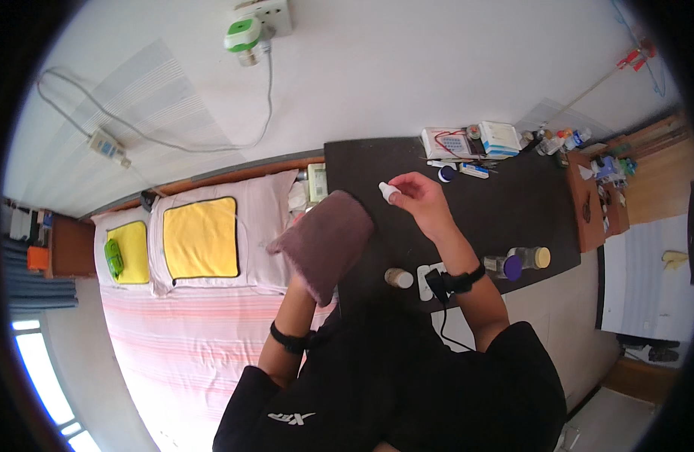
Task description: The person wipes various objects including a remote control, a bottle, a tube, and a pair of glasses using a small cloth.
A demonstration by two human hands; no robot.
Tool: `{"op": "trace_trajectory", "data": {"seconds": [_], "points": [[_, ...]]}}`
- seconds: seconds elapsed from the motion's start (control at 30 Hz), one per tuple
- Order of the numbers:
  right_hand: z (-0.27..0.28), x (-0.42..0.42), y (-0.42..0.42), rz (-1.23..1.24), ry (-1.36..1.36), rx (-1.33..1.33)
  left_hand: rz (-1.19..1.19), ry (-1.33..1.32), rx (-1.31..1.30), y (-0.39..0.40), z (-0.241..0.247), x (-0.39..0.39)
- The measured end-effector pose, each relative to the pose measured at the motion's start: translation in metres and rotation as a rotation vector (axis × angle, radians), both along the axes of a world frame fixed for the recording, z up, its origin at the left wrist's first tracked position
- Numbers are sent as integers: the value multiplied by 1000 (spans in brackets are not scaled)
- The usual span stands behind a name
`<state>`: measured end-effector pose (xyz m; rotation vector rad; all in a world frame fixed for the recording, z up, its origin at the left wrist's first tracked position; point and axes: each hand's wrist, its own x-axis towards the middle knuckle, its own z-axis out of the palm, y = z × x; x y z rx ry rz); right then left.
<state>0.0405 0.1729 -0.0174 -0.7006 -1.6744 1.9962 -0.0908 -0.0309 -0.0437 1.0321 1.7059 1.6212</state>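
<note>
A purple-brown plush cloth is held up on my left hand, covering its palm and fingers, so only the left wrist shows below the cloth's lower edge. Between the thumb and fingers of my right hand is a small white plastic bottle, tilted, its narrow end pointing up and left. A gap separates the bottle from the cloth. Both hands are above a dark tabletop.
On the table stand a jar with a white lid, a jar with a purple lid, a yellow-lidded jar and a white power strip. Small boxes line the wall. Left is a bed with yellow cloths on pillows.
</note>
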Motion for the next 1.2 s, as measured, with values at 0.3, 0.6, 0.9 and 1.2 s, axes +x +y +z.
{"op": "trace_trajectory", "data": {"seconds": [0.3,0.6,0.9,1.2], "points": [[72,9,-97,67,119,1070,58,-542,217,-10,50,42],[99,47,-128,85,93,1130,80,-631,380,-29,78,57],[90,65,-143,41,175,1237,160,-524,284,-36,72,72],[75,89,-144,-23,107,1286,15,-392,249,-29,65,82]]}}
